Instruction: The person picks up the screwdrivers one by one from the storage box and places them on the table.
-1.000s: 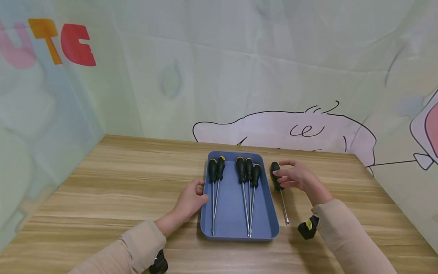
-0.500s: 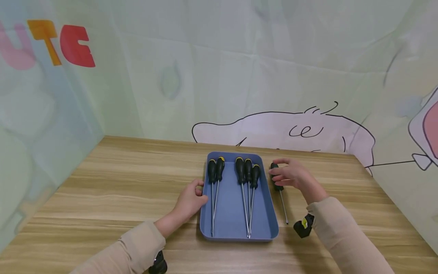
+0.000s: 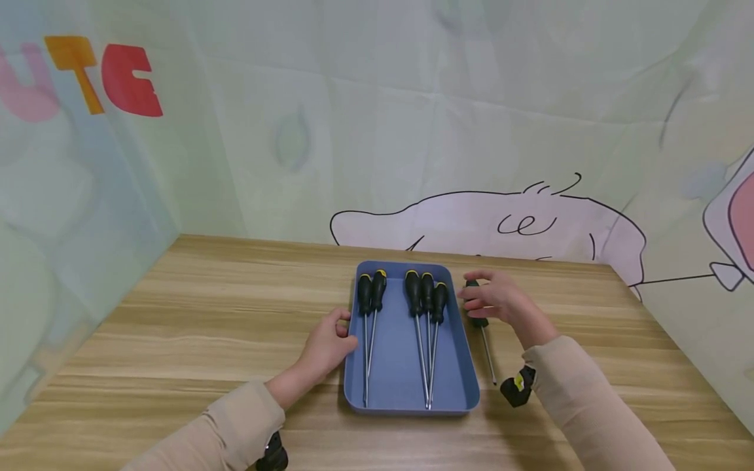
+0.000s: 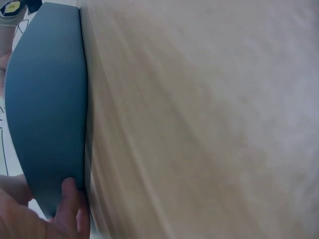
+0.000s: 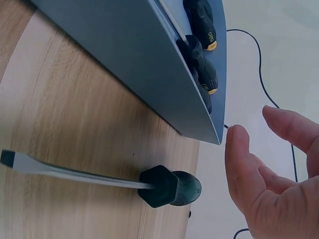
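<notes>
A blue tray point(image 3: 393, 366) holds several black-handled screwdrivers with yellow-ringed ends: two on its left side point(image 3: 364, 294), three on its right point(image 3: 413, 291). My left hand point(image 3: 326, 340) grips the tray's left rim; in the left wrist view a finger point(image 4: 69, 189) presses the outer wall. Another screwdriver point(image 3: 487, 350), flat-tipped, lies on the table right of the tray. Over its handle hovers my right hand point(image 3: 501, 297), fingers spread and holding nothing. The right wrist view shows that hand point(image 5: 279, 184) apart from the dark handle point(image 5: 167, 186).
Wood-grain table point(image 3: 235, 307) extends on both sides of the tray. A printed cloth backdrop point(image 3: 377, 144) rises behind and beside it. Black wrist cameras point(image 3: 518, 387) hang under both sleeves.
My right hand has drifted slightly left, across the loose screwdriver's handle toward the tray's right edge. My left hand stays on the rim, and the tray and screwdrivers have not visibly moved.
</notes>
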### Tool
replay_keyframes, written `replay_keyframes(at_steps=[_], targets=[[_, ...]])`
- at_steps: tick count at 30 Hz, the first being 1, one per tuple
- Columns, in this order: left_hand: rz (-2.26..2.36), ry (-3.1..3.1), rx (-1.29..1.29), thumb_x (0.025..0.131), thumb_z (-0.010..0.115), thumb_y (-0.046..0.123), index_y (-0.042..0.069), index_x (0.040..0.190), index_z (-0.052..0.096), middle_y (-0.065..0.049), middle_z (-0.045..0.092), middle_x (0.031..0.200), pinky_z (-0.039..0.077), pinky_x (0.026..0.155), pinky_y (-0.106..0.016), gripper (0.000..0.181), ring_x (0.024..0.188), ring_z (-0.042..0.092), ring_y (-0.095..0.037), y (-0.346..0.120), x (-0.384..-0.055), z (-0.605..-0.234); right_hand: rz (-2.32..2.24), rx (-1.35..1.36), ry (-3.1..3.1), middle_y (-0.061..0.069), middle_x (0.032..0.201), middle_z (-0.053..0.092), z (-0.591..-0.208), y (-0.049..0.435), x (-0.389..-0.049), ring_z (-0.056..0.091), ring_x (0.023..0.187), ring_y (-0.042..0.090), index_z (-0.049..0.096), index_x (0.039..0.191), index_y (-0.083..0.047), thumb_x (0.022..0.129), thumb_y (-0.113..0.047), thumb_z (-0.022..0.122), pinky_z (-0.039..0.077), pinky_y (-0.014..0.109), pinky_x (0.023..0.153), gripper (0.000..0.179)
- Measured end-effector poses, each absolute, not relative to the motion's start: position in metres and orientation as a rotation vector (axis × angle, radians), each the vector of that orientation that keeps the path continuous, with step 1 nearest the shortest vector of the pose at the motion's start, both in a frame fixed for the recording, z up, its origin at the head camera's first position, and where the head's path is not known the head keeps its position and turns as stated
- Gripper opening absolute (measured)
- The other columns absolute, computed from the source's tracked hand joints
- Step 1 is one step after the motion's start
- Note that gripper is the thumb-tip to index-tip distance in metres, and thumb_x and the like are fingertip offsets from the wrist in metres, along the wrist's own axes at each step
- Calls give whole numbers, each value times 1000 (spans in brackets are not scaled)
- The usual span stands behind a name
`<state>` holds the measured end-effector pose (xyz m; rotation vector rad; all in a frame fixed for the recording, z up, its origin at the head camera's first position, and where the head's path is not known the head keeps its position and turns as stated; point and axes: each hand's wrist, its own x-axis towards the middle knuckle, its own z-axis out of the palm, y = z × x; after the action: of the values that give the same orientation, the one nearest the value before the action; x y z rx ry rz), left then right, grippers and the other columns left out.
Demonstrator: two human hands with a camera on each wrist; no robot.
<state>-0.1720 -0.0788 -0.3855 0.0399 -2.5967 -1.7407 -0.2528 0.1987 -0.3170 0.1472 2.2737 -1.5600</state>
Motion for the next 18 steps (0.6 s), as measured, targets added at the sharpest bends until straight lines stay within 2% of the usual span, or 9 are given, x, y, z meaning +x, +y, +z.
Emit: replay_keyframes(at_steps=[5,9,14,18], targets=[[-1744,-2598,38,73,57,-6,-5,108,55,-10,58,73,45,58,-27,35,65,53,-17,-79,-171,-385,-1535,140,2291,16,105,57,-317,196,-253,61,77,17,33,139,2,88,-9,62,53,32,74,60],[-1738,-2591,31,73,57,-6,-5,108,55,-10,57,72,44,58,-27,35,64,53,-16,-79,-171,-386,-1533,149,2281,18,104,56,-317,193,-253,60,75,17,32,140,1,88,-9,62,54,31,73,62],[-1733,-2596,32,73,57,-6,-5,109,55,-10,58,74,45,59,-27,36,65,53,-17,-79,-172,-387,-1539,163,2274,24,113,55,-316,188,-254,62,78,20,33,140,1,87,-8,63,54,31,71,61],[-1726,-2606,34,73,57,-6,-5,109,55,-10,59,75,46,59,-27,37,66,54,-17,-79,-172,-386,-1549,168,2261,22,106,58,-316,184,-255,62,70,16,33,140,1,86,-7,64,54,29,67,63]])
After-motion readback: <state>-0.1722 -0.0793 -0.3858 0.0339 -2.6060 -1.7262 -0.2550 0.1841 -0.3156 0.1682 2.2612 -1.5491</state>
